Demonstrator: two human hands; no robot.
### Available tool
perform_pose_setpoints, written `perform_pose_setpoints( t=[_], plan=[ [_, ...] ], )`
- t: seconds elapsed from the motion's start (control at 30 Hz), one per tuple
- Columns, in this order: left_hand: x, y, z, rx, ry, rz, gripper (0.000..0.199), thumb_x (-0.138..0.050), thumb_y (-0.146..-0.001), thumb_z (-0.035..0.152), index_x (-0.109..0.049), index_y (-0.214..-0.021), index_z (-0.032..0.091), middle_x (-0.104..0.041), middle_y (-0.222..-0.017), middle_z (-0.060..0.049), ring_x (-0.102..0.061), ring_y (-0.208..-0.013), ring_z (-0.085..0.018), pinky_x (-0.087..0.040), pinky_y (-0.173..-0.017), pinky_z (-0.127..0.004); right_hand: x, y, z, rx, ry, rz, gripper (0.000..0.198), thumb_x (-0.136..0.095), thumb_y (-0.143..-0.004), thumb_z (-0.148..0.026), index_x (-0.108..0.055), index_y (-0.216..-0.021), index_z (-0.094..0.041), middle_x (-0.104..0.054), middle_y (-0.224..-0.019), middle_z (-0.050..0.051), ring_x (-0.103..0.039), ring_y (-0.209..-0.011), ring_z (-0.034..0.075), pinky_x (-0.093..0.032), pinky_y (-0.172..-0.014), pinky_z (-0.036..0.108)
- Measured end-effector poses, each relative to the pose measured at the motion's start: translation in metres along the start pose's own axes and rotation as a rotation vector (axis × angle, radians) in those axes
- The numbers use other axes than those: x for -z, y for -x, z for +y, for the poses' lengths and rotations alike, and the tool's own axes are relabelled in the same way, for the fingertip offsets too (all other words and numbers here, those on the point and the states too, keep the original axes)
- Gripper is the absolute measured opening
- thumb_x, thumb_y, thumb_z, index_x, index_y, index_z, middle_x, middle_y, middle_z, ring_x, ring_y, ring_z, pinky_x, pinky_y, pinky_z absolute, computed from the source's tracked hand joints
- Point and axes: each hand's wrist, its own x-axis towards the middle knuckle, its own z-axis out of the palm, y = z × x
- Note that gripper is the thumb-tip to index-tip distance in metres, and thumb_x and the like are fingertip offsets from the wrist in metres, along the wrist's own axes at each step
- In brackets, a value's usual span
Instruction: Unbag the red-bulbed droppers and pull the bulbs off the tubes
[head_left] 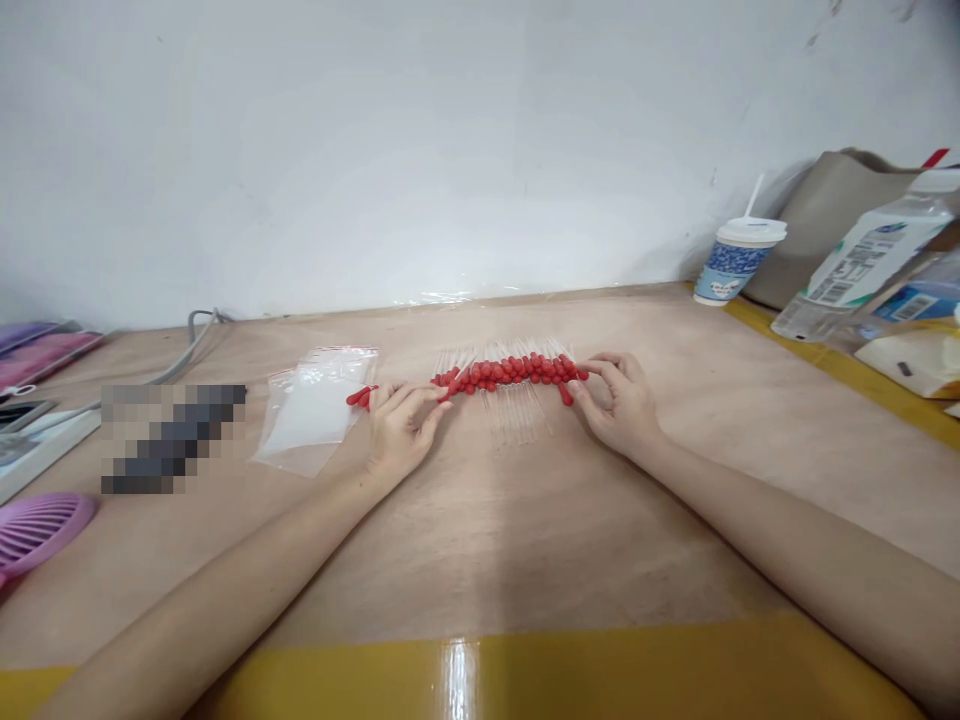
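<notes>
A row of red teardrop-shaped heads [510, 373] on thin pale stems [517, 415] lies across the middle of the table, the stems fanning out to the back and front. At its left end my left hand [405, 425] has thumb and fingers closed on a red teardrop head. A few more red pieces [360, 397] poke out beyond that hand's left side. My right hand [619, 405] pinches a red head at the row's right end; one red piece [565, 394] hangs forward there. The fingers partly hide what they grip.
Clear zip bags [315, 405] lie left of the row, near a pixelated dark object [180, 435]. A grey cable [180, 360] and a pink fan-like grille [45, 530] are farther left. On the right stand a paper cup [735, 262], a plastic bottle [862, 255] and a beige bag [817, 220].
</notes>
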Motion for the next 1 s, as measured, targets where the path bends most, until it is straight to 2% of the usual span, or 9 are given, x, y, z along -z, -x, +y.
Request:
perform_pose_setpoints(
  t=[0.2, 0.33, 0.5, 0.6, 0.7, 0.8, 0.87, 1.0],
  plan=[
    [0.006, 0.005, 0.002, -0.062, 0.253, -0.163, 0.007, -0.062, -0.079, 0.029, -0.066, -0.081, 0.023, -0.07, -0.083, 0.0, -0.062, -0.08, -0.016, -0.044, -0.077, -0.036, 0.003, 0.003, -0.023, 0.334, -0.025, -0.171, 0.044, -0.055, -0.08, -0.034, -0.049, -0.122, -0.02, -0.053, -0.121, 0.011, -0.049, -0.111, 0.023, -0.038, -0.094, 0.041],
    [0.002, 0.004, 0.006, -0.111, 0.358, -0.239, 0.007, -0.064, -0.078, 0.029, -0.067, -0.082, 0.024, -0.071, -0.083, -0.001, -0.063, -0.078, -0.016, -0.044, -0.078, -0.037, 0.0, 0.006, -0.035, 0.464, 0.005, -0.249, 0.04, -0.055, -0.082, -0.035, -0.051, -0.119, -0.02, -0.054, -0.123, 0.01, -0.048, -0.113, 0.022, -0.035, -0.097, 0.042],
    [0.0, 0.005, 0.009, -0.121, 0.44, -0.298, 0.008, -0.064, -0.078, 0.028, -0.068, -0.083, 0.024, -0.071, -0.084, -0.002, -0.064, -0.077, -0.016, -0.045, -0.077, -0.036, -0.006, 0.006, -0.037, 0.479, 0.037, -0.271, 0.02, -0.053, -0.084, -0.033, -0.062, -0.099, -0.022, -0.062, -0.11, 0.005, -0.052, -0.105, 0.02, -0.033, -0.095, 0.042],
    [0.001, 0.005, 0.012, -0.11, 0.406, -0.303, 0.01, -0.063, -0.078, 0.028, -0.067, -0.086, 0.024, -0.071, -0.085, -0.002, -0.063, -0.078, -0.016, -0.046, -0.078, -0.036, -0.006, 0.004, -0.036, 0.484, 0.013, -0.3, 0.015, -0.051, -0.086, -0.03, -0.064, -0.086, -0.023, -0.066, -0.098, 0.002, -0.054, -0.1, 0.018, -0.032, -0.095, 0.041],
    [0.002, 0.002, 0.019, -0.113, 0.299, -0.304, 0.025, -0.063, -0.078, 0.03, -0.063, -0.102, 0.023, -0.068, -0.098, -0.004, -0.06, -0.091, -0.018, -0.044, -0.086, -0.039, -0.006, 0.004, -0.038, 0.483, -0.002, -0.302, 0.015, -0.051, -0.085, -0.028, -0.064, -0.081, -0.022, -0.067, -0.094, 0.001, -0.055, -0.097, 0.018, -0.033, -0.094, 0.04],
    [0.0, 0.0, 0.028, -0.178, 0.2, -0.31, 0.037, -0.061, -0.079, 0.033, -0.057, -0.114, 0.022, -0.063, -0.113, -0.006, -0.054, -0.104, -0.021, -0.041, -0.091, -0.041, -0.005, 0.005, -0.042, 0.482, -0.009, -0.303, 0.014, -0.051, -0.085, -0.028, -0.064, -0.081, -0.021, -0.067, -0.092, 0.001, -0.054, -0.095, 0.018, -0.033, -0.093, 0.04],
    [-0.003, -0.001, 0.032, -0.237, 0.149, -0.296, 0.031, -0.06, -0.08, 0.034, -0.061, -0.109, 0.023, -0.064, -0.111, -0.004, -0.054, -0.103, -0.021, -0.042, -0.089, -0.04, -0.005, 0.005, -0.045, 0.484, -0.022, -0.312, 0.015, -0.051, -0.085, -0.027, -0.064, -0.081, -0.021, -0.067, -0.091, 0.001, -0.054, -0.093, 0.018, -0.033, -0.093, 0.041],
    [-0.008, 0.001, 0.036, -0.296, 0.094, -0.239, 0.018, -0.056, -0.084, 0.031, -0.065, -0.096, 0.022, -0.07, -0.095, -0.002, -0.06, -0.092, -0.019, -0.043, -0.081, -0.036, -0.006, 0.005, -0.05, 0.489, -0.049, -0.326, 0.016, -0.05, -0.085, -0.027, -0.064, -0.083, -0.021, -0.068, -0.089, 0.002, -0.055, -0.09, 0.017, -0.035, -0.091, 0.04]
  ],
)
